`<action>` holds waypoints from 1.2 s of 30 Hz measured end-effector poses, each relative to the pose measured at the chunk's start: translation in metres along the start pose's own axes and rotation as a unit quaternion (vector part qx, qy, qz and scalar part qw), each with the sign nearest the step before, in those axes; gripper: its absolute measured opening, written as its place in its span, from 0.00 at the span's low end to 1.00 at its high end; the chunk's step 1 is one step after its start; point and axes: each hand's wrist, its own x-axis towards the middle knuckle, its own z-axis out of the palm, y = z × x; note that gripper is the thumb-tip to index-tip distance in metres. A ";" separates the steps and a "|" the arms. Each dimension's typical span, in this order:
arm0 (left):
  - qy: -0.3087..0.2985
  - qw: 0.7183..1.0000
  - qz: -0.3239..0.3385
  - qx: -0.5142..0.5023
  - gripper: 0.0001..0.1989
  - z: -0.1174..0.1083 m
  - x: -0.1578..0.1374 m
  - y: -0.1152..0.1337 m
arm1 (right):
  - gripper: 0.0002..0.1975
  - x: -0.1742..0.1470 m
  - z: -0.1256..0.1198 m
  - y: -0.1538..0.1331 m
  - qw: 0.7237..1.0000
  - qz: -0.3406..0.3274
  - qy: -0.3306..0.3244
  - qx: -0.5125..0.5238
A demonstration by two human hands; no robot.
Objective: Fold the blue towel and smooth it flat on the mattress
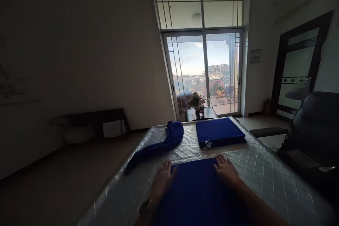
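Observation:
A flat blue cloth [197,187] lies spread on the quilted silver cover in front of me. My left hand [163,176] rests along its far left edge, fingers stretched forward and thumb on the cloth. At the far right corner lies my right hand [226,169], also flat with the fingers out. Beyond my right hand sits a neatly folded blue stack [219,130] with a white tag at its near edge. To the far left, a crumpled length of blue cloth [164,144] curves over the cover. The near end of the flat cloth runs out of view.
The quilted silver surface [251,159] extends around the cloths. Behind it stands a small dark table [189,114] with a potted plant [195,99] and a bottle [201,107]. A black chair [312,127] is at the right, near a door [299,67]. Sliding glass doors [203,74] face me.

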 end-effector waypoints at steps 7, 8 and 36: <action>0.012 1.000 0.004 0.015 0.38 0.000 -0.001 0.000 | 0.36 0.006 0.004 0.003 0.999 -0.008 0.027 -0.016; 0.014 1.000 0.005 0.017 0.38 0.000 -0.001 -0.001 | 0.36 0.007 0.005 0.004 0.999 -0.010 0.030 -0.018; 0.044 0.998 0.008 0.042 0.36 -0.013 -0.007 0.005 | 0.36 -0.023 0.001 0.010 0.998 -0.039 0.034 0.028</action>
